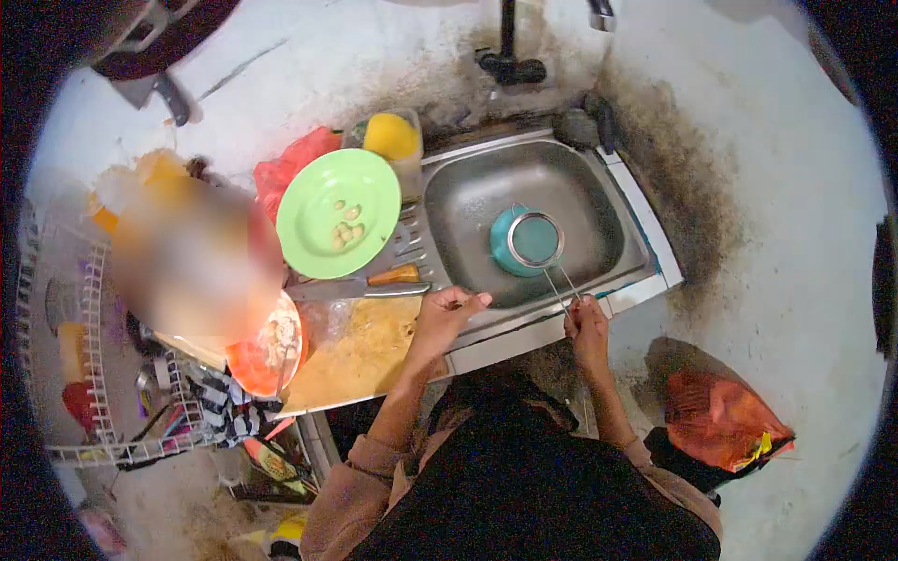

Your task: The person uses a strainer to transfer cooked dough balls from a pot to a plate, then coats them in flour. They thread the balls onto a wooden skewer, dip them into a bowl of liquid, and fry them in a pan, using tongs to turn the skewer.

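My right hand (pixel 587 327) is closed around the wire handle of a small round strainer (pixel 537 239). The strainer's rim overlaps a teal cup (pixel 501 245) in the metal sink (pixel 585 257). At the sink's front left edge is my left hand (pixel 443 320), holding nothing, its thumb stretched toward the right and its fingers loosely bent. Close by on its left lies a knife (pixel 327 289) with a metal blade, beside an orange-brown handle (pixel 394 275). Behind them sits a green plate (pixel 309 238) with several pale, peeled-looking pieces.
A wooden board (pixel 360 360) and an orange bowl (pixel 245 365) of pale pieces stand at left. A yellow item (pixel 391 136) sits in a clear container behind the plate. Black taps (pixel 510 67) rise behind the sink. An orange bag (pixel 716 421) is at lower right. Part of the left side is blurred.
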`<state>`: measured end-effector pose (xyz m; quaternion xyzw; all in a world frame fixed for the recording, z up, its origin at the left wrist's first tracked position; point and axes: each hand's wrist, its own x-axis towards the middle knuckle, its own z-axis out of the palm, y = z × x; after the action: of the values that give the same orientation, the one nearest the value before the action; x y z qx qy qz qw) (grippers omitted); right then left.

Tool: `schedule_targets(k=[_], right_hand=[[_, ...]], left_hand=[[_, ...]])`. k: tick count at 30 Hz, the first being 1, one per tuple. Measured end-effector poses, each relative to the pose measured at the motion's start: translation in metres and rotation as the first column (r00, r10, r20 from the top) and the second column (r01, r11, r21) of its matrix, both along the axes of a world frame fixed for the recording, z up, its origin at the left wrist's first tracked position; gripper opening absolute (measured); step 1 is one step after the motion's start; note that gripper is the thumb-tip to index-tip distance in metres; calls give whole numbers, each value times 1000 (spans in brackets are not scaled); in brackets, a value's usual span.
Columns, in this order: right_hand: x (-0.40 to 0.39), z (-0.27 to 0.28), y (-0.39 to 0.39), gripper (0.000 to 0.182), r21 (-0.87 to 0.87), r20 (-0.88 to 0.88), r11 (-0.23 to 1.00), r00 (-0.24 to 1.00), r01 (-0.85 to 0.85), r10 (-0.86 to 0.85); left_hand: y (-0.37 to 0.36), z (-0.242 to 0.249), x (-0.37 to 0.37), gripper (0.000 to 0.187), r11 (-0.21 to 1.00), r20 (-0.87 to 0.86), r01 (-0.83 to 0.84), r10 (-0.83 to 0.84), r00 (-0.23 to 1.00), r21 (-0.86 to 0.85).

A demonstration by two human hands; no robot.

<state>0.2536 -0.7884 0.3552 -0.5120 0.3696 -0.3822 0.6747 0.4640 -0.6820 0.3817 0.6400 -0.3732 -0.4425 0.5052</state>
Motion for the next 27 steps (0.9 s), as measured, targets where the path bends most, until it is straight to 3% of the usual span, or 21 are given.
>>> schedule_targets(k=[2,5,6,9,10,16,19,20,23,26,27], right_hand=[[8,10,4,32,-20,-11,999,1000,-28,28],[25,20,10,33,-44,29,995,996,-88,89],[31,23,13,33,-57,26,994,995,-92,94],[50,24,22,32,-64,45,986,987,-152,155],[56,26,27,31,-49,60,984,983,-172,174],[73,32,45,29,-3,133,936,928,-352,349],[81,31,50,30,-27,116,899,891,-438,438],[83,30,50,32,-52,128,871,862,-488,490],[95,38,58,34,-52,112,821,813,-569,571],[105,40,66,28,-46,159,721,707,-692,689],[107,40,68,26,-54,191,674,654,-737,732]], left_hand=[[12,-2,7,24,996,-117,-26,17,993,-80],[25,21,-5,23,937,-374,-259,160,914,-232],[32,28,-8,22,903,-358,-329,220,907,-278],[64,41,5,19,943,-112,-332,326,939,-36],[73,36,7,22,920,-36,-384,382,923,-82],[122,9,29,30,828,-205,-557,535,820,-65],[121,7,8,26,749,-88,-613,613,785,-252],[130,20,5,24,824,-173,-564,549,817,-51],[143,38,0,26,772,-134,-633,634,762,58],[156,22,-3,39,634,-96,-773,771,630,26],[160,13,-4,44,590,-169,-807,796,582,1]])
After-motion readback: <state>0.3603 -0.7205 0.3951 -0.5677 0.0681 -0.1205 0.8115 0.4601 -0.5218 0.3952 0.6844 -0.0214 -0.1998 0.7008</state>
